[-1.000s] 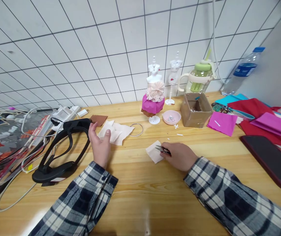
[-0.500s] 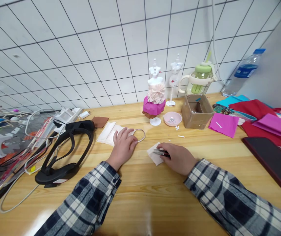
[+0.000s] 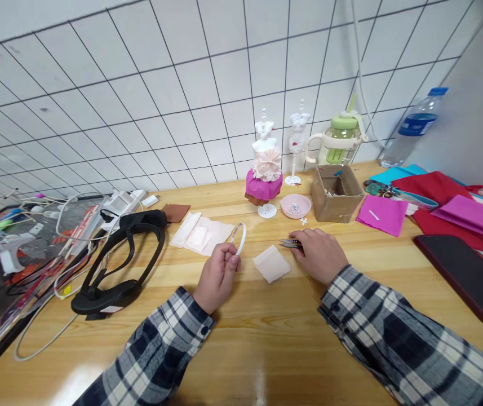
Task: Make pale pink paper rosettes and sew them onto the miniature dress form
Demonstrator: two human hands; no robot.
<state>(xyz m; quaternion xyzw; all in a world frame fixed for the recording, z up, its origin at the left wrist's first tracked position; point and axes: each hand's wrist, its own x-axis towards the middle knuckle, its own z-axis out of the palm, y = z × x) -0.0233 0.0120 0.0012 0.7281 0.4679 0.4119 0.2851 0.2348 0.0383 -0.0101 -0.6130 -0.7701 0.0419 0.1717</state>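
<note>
My left hand (image 3: 218, 275) pinches a thin white roll of tape (image 3: 242, 239), raised on edge above the table. Behind it lie cream paper sheets (image 3: 218, 232), one small piece on top. Under my right hand (image 3: 319, 255) are small thread snips (image 3: 291, 243), their blades pointing left; the fingers cover the handles. Between the hands rests a pale square of folded paper (image 3: 271, 263), touched by neither. Farther back stands a mini dress form (image 3: 265, 186) in a magenta skirt with a pleated pale rosette.
A pink dish (image 3: 296, 206) of small beads, a bare white form (image 3: 298, 141), a cardboard box (image 3: 336, 194) and a green-lidded cup (image 3: 342, 138) stand behind. At right are coloured papers (image 3: 382, 215) and a phone (image 3: 463, 279); at left, a black headset strap (image 3: 118, 299) and cables.
My left hand has picked the tape roll up off the table and tilted it upright. My right hand has moved the snips off the paper square, back and to the right.
</note>
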